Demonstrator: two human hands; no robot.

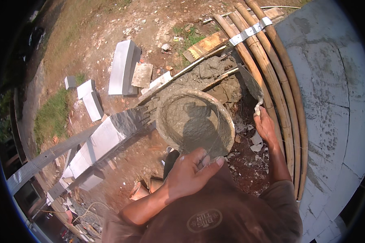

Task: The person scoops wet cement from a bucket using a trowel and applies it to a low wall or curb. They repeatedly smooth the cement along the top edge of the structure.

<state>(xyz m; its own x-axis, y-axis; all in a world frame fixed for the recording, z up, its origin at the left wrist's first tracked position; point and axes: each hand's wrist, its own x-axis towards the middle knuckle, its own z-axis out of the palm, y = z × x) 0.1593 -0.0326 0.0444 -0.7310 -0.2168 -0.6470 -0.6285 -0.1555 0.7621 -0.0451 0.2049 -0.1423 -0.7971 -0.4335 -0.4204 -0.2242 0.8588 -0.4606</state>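
Note:
A round basin (230, 126) of wet grey mortar (178, 115) is in front of me, with my shadow falling across it. Over its near rim is my left hand (192, 172), fingers curled and thumb stretched forward. Whatever those fingers hold, if anything, is hidden. Off to the right, my right hand (266, 126) is closed round the mortar-caked handle of a trowel (251, 84). The trowel's blade points up and away, beside the bamboo poles and right of the basin. More mortar (213, 73) lies on top of the wall beyond the basin.
Several bamboo poles (286, 81), bound by a pale strap (250, 31), curve along my right beside a grey block wall (324, 101). Pale blocks (123, 67) lie on the dirt ahead and left. A row of light blocks (95, 146) runs to the lower left. Terracotta pieces (140, 190) lie below.

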